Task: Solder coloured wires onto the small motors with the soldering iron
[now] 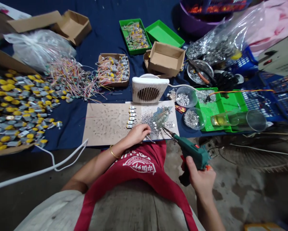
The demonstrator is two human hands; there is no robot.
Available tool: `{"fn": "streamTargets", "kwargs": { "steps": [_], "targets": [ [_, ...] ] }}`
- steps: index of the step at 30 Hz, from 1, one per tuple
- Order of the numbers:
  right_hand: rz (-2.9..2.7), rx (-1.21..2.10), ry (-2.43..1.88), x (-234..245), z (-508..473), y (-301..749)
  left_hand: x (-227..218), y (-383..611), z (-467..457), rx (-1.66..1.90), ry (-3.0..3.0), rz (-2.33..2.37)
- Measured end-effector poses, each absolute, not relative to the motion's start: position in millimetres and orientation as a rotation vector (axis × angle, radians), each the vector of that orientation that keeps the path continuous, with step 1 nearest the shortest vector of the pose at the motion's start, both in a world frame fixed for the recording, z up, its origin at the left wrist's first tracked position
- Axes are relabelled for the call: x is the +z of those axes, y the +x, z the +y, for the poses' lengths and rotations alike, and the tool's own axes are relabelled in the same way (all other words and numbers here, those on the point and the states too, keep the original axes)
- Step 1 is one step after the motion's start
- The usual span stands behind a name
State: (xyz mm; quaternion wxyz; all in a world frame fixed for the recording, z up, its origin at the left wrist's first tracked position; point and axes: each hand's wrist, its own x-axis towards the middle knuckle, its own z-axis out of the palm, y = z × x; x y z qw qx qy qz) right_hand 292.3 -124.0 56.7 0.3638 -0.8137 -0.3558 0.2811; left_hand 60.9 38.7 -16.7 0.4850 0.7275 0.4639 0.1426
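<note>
Gripping soldering gun (193, 152) in right hand (201, 179) | left hand (136, 134) open | clear bowl (194, 96) holds silver bits (183, 99)

A red apron (153, 154) with white print, pale shirt (45, 215), gold bangle (113, 152).

The right hand (201, 179) hides part of the soldering gun's handle (185, 178).

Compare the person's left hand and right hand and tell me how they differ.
The bare left hand lies palm down on a tan cardboard sheet, while the bare right hand sits off the sheet, wrapped around a green soldering gun. The left hand has a gold bangle at its wrist; the right wrist shows none. Neither hand wears a glove.
</note>
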Motion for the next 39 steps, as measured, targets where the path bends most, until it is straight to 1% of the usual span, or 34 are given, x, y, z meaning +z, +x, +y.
{"fn": "streamTargets", "kwargs": {
  "steps": [8,14,24,39],
  "targets": [
    [-1.155,0.746,-2.146,58,-116,292,-15,86,44,0.127,1.919,1.228],
    [-1.224,0.756,-2.176,62,-112,288,-16,89,42,0.057,1.953,1.256],
    [-1.324,0.661,-2.189,63,-106,287,-13,89,42,0.048,1.941,1.263],
    [-1.369,0.658,-2.194,67,-101,286,-10,90,43,0.02,1.932,1.272]
  ]
}}
